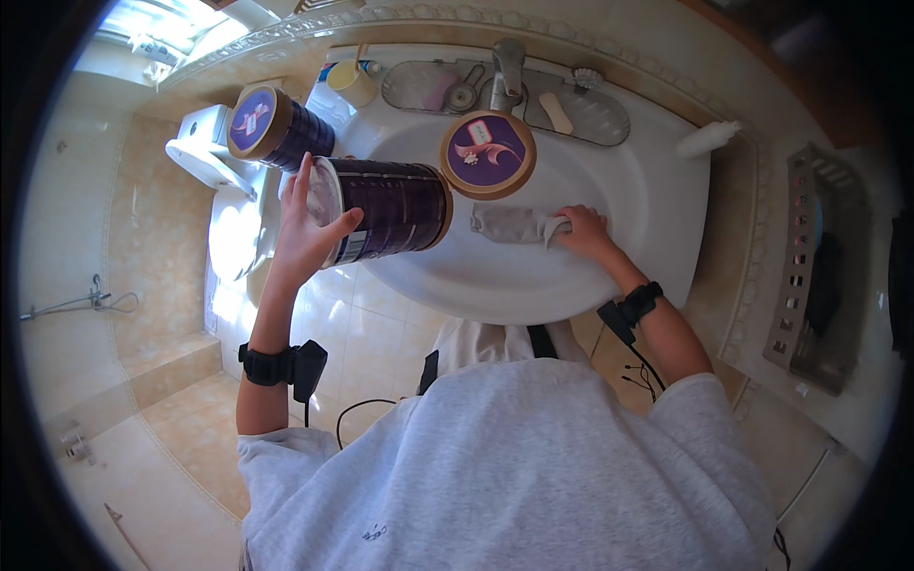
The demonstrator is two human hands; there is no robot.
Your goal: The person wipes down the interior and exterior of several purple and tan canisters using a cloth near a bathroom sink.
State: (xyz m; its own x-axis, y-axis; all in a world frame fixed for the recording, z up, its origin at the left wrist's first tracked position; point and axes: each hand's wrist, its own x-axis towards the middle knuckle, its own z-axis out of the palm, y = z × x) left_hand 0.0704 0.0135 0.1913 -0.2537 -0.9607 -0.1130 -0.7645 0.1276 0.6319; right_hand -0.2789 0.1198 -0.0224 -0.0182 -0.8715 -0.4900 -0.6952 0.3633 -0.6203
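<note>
My left hand (309, 228) grips a dark purple tin canister (392, 205) by its pale base, fingers and thumb around that end. The canister lies tilted sideways above the left rim of the sink. Its round purple lid (487, 154) with a gold rim stands swung open at the mouth end, over the basin. The inside of the canister is hidden from me. My right hand (583, 231) is closed on one end of a grey cloth (514, 225). The cloth stretches out to the left against the basin of the white sink (457, 285).
A second purple canister (303, 133), lid on, stands at the sink's far left. Behind the basin are a faucet (507, 71), a yellow cup (352, 84) and a soap bar (555, 112). A white bottle (709, 139) lies far right; a grey basket (814, 271) is beyond. A toilet (214, 162) stands left.
</note>
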